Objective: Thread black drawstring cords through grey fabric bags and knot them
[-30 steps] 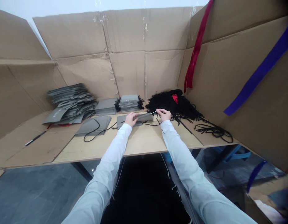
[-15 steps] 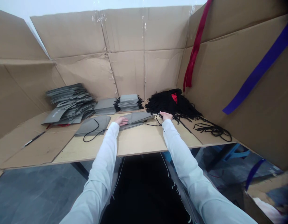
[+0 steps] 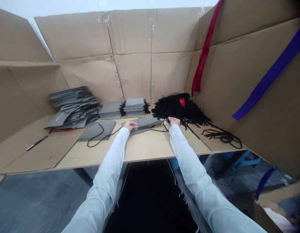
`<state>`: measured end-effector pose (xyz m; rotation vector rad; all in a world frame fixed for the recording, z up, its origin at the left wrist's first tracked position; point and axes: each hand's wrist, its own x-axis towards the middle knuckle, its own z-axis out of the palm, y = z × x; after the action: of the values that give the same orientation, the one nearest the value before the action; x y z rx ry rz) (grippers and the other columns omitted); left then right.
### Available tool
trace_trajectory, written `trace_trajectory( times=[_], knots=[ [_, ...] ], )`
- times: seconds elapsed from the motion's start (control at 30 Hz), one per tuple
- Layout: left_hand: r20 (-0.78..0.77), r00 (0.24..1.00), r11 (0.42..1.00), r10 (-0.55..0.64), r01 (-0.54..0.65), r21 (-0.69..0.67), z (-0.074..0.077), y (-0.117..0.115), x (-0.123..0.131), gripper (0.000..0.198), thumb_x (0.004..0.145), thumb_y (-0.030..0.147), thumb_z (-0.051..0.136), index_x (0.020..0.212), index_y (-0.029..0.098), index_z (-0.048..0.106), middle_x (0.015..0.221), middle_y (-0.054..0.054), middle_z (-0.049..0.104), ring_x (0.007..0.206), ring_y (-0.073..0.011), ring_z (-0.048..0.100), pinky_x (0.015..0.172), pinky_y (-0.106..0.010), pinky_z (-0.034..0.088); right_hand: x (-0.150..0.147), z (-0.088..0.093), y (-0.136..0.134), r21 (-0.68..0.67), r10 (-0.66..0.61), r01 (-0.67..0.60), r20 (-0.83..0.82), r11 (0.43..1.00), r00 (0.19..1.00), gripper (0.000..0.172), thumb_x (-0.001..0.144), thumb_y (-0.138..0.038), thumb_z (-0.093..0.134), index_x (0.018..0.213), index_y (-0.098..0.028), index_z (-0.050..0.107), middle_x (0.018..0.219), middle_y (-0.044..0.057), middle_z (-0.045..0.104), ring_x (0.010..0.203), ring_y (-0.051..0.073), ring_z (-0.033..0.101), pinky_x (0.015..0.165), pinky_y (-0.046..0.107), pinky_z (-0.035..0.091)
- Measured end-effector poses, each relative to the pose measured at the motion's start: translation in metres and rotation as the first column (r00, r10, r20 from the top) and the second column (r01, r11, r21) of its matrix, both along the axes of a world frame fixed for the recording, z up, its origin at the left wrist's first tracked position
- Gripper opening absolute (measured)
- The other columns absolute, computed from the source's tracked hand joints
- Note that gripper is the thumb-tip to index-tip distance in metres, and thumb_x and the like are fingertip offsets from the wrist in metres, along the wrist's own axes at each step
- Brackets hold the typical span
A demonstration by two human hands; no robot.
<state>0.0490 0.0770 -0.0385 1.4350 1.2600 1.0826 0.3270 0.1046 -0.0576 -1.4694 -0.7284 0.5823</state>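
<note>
While the left hand [image 3: 131,125] angles rightward, the right hand [image 3: 174,121] pinches a rod [image 3: 166,119].

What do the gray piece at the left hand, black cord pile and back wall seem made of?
Gray piece: likely matte paper or card, given its flat faces and straight edges. Black cord pile: probably dull textile, from its limp, tangled strands. Back wall: apparently matte brown cardboard, by its fold creases.

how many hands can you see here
2: the left hand on a grey piece, the right hand pinching a thin pale thing at the piece's right end.
</note>
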Motion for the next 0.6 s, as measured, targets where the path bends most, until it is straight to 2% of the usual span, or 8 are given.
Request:
trace_trajectory(
  times=[0.07, 0.13, 0.23, 0.33, 0.4, 0.43, 0.53, 0.6],
  knots=[
    [0.174, 0.984, 1.000, 0.030, -0.030, 0.000, 0.002, 0.000, 0.002, 0.018, 0.050, 0.008, 0.068, 0.064, 0.009, 0.058, 0.055, -0.001, 0.059, 0.056, -0.0108, 0.057, 0.072, -0.032, 0.048, -0.003, 0.004, -0.001, 0.026, 0.007, -0.009, 0.062, 1.000, 0.998, 0.023, 0.057, -0.036, 0.060, 0.071, -0.017, 0.061, 0.071, 0.006, 0.061, 0.073, 0.019, 0.055, 0.076, 0.037, 0.040],
    [0.295, 0.954, 0.998, 0.059, -0.066, 0.013, 0.005, -0.001, 0.004, 0.021, 0.050, 0.007, 0.068, 0.068, 0.009, 0.058, 0.061, -0.002, 0.061, 0.059, -0.0107, 0.058, 0.074, -0.032, 0.047, -0.009, 0.009, -0.005, 0.084, 0.038, -0.049, 0.127, 0.995, 0.991, 0.045, 0.058, -0.045, 0.057, 0.094, -0.018, 0.057, 0.088, 0.008, 0.060, 0.081, 0.019, 0.054, 0.079, 0.037, 0.038],
    [0.388, 0.919, 0.996, 0.070, -0.085, 0.022, 0.009, -0.004, 0.004, 0.026, 0.050, 0.003, 0.067, 0.074, 0.009, 0.058, 0.070, -0.005, 0.063, 0.065, -0.0113, 0.059, 0.077, -0.032, 0.047, -0.021, 0.016, -0.016, 0.157, 0.161, -0.224, 0.337, 0.962, 0.927, 0.065, 0.057, -0.053, 0.056, 0.115, -0.025, 0.043, 0.114, 0.008, 0.047, 0.099, 0.021, 0.046, 0.084, 0.037, 0.034],
    [0.382, 0.922, 0.998, 0.062, -0.070, 0.008, 0.012, -0.007, 0.005, 0.028, 0.052, -0.001, 0.064, 0.077, 0.009, 0.058, 0.078, -0.007, 0.063, 0.073, -0.0128, 0.059, 0.079, -0.033, 0.046, -0.031, 0.017, -0.026, 0.073, 0.317, -0.468, 0.643, 0.881, 0.697, 0.051, 0.051, -0.051, 0.063, 0.098, -0.032, 0.057, 0.124, 0.002, 0.040, 0.113, 0.025, 0.032, 0.089, 0.040, 0.027],
    [0.378, 0.924, 0.998, 0.064, -0.070, 0.001, 0.014, -0.009, 0.005, 0.027, 0.054, -0.001, 0.061, 0.078, 0.010, 0.058, 0.079, -0.008, 0.063, 0.075, -0.0134, 0.059, 0.080, -0.033, 0.046, -0.035, 0.015, -0.028, -0.023, 0.382, -0.558, 0.753, 0.829, 0.536, 0.035, 0.052, -0.047, 0.066, 0.083, -0.033, 0.063, 0.118, -0.001, 0.046, 0.112, 0.025, 0.033, 0.089, 0.041, 0.024],
    [0.382, 0.922, 0.997, 0.067, -0.072, -0.001, 0.014, -0.009, 0.005, 0.026, 0.055, -0.001, 0.059, 0.078, 0.010, 0.059, 0.078, -0.007, 0.063, 0.075, -0.0134, 0.059, 0.080, -0.032, 0.046, -0.036, 0.014, -0.027, -0.052, 0.399, -0.583, 0.777, 0.811, 0.486, 0.027, 0.056, -0.045, 0.064, 0.079, -0.033, 0.065, 0.113, -0.002, 0.051, 0.108, 0.024, 0.037, 0.089, 0.040, 0.025],
    [0.355, 0.930, 0.995, 0.097, -0.084, -0.050, 0.012, -0.008, 0.007, 0.020, 0.055, -0.003, 0.057, 0.071, 0.010, 0.059, 0.068, -0.005, 0.063, 0.070, -0.0125, 0.059, 0.078, -0.031, 0.047, -0.038, 0.011, -0.021, -0.066, 0.408, -0.623, 0.808, 0.779, 0.425, 0.013, 0.067, -0.037, 0.058, 0.076, -0.032, 0.066, 0.092, -0.002, 0.062, 0.094, 0.017, 0.050, 0.088, 0.036, 0.026],
    [0.268, 0.954, 0.985, 0.131, -0.095, -0.143, 0.010, -0.007, 0.008, 0.015, 0.053, -0.004, 0.058, 0.061, 0.009, 0.058, 0.059, -0.004, 0.061, 0.063, -0.0126, 0.059, 0.074, -0.030, 0.048, -0.039, 0.008, -0.017, -0.057, 0.383, -0.615, 0.826, 0.787, 0.413, 0.009, 0.068, -0.034, 0.058, 0.071, -0.032, 0.066, 0.084, -0.003, 0.064, 0.089, 0.016, 0.053, 0.089, 0.035, 0.024]
  ],
)
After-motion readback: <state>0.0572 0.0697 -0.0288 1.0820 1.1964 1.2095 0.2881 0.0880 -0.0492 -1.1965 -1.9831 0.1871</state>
